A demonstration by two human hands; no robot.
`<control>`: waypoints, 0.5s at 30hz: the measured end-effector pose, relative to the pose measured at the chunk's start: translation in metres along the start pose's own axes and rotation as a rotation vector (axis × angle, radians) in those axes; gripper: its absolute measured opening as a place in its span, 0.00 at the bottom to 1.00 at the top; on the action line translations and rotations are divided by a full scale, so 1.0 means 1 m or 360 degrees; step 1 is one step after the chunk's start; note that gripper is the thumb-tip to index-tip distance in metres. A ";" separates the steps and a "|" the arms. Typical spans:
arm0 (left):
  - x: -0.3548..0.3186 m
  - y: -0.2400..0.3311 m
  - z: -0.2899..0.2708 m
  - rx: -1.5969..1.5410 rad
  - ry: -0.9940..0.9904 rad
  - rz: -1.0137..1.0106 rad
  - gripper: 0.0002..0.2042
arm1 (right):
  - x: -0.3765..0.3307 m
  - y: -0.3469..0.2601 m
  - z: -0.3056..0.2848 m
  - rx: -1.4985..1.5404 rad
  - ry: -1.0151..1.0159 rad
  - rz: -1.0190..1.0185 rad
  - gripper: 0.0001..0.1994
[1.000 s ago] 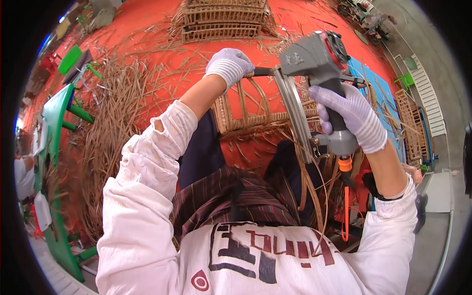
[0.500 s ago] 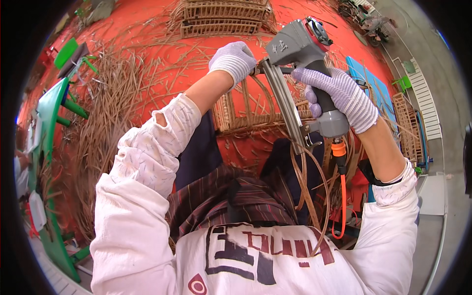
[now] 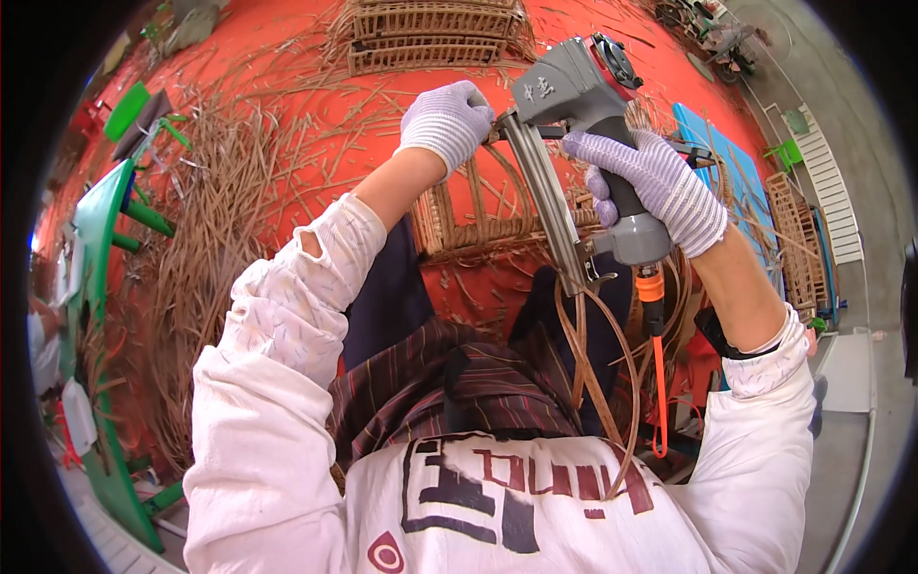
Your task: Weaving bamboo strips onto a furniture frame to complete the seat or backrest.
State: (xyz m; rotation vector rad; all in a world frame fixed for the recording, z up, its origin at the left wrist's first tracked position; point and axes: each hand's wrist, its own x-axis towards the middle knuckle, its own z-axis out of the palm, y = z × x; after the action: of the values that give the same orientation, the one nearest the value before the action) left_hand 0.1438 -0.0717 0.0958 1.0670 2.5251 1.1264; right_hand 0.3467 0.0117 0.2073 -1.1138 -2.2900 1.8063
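Note:
My right hand (image 3: pixel 665 187), in a striped knit glove, is wrapped round the handle of a grey pneumatic nail gun (image 3: pixel 564 84). The gun's long metal magazine slants down toward my lap, and an orange air hose (image 3: pixel 660 397) hangs from its grip. At the gun's nose is my gloved left hand (image 3: pixel 446 124), fingers curled closed; what they hold is hidden. Under the gun a woven wicker frame (image 3: pixel 478 234) stands before my knees. Loose brown rattan strips (image 3: pixel 623 359) dangle past the magazine across my apron.
Scattered rattan strips (image 3: pixel 225 258) cover much of the red floor on the left. A green table (image 3: pixel 96 239) lies at the left rim. Wicker pieces (image 3: pixel 430 36) are stacked ahead, with more wicker (image 3: pixel 796 239) at the right by a blue board (image 3: pixel 722 153).
Both hands and the nail gun have shifted very slightly to the left. The right hand's hold on the gun is unchanged.

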 end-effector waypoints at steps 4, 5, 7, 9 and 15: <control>-0.001 0.003 0.001 0.0039 -0.0121 -0.0006 0.12 | -0.012 0.014 -0.013 0.0147 0.0015 -0.0091 0.15; -0.001 0.003 0.002 -0.0011 -0.0107 -0.0008 0.12 | -0.018 0.020 -0.023 0.0199 0.0093 -0.0124 0.15; -0.002 0.000 0.003 -0.0106 -0.0026 0.0126 0.13 | -0.040 0.037 -0.052 0.0316 0.0315 -0.0112 0.15; -0.006 -0.001 0.001 -0.0103 -0.0035 0.0148 0.13 | -0.058 0.060 -0.074 0.0341 0.0555 -0.0128 0.15; 0.012 -0.031 0.011 -0.0340 0.0022 0.0229 0.10 | -0.124 0.202 -0.181 -0.0271 0.1254 -0.0038 0.16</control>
State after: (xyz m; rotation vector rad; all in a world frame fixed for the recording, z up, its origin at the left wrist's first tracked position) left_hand 0.1231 -0.0716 0.0677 1.1998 2.3034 1.4089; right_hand 0.6203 0.1136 0.1435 -1.4632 -1.9509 0.9032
